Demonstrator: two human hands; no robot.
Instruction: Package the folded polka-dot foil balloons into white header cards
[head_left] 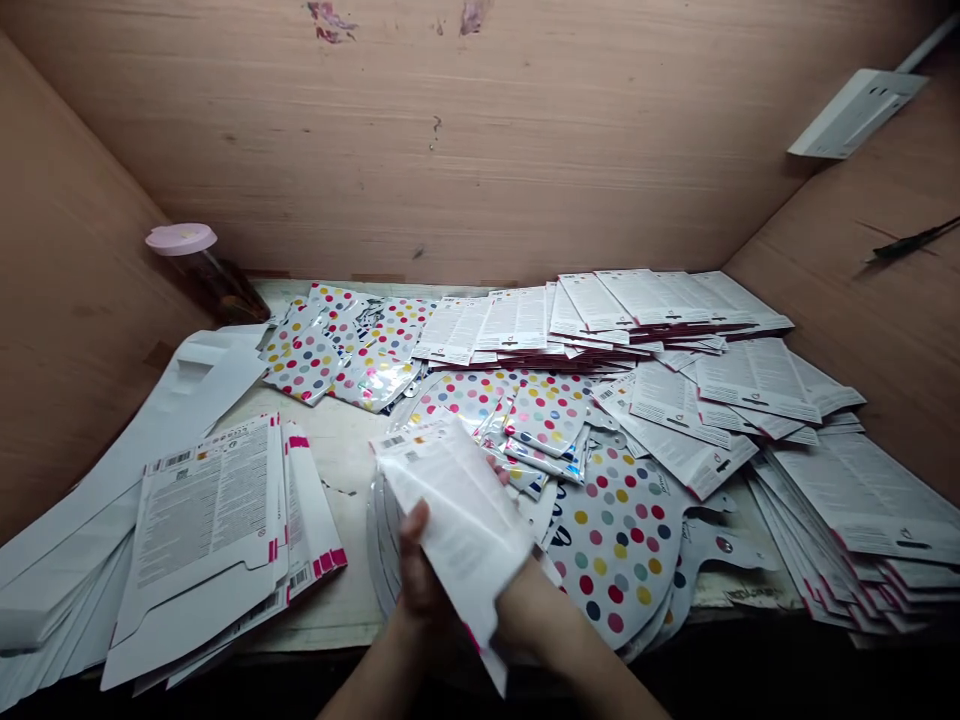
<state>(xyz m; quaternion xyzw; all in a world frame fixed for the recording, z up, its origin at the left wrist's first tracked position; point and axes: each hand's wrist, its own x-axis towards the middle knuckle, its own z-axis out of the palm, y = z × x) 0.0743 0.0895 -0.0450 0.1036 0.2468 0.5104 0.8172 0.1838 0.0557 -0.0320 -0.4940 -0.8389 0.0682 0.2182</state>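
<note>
Both my hands hold one white printed card sleeve [457,510] low in the middle of the view, tilted toward me. My left hand [418,575] grips its left edge, thumb on top. My right hand [525,620] is under its lower right corner, mostly hidden by the card. Just right of the hands lies a round polka-dot foil balloon [619,545] on a stack of the same kind. More folded polka-dot balloons [547,415] lie behind the card.
Finished printed packs [217,520] are stacked at the left, loose card sleeves [847,490] in piles at the right and back [637,305]. A jar with a pink lid [196,265] stands in the back left corner. Wooden walls [480,140] enclose the bench.
</note>
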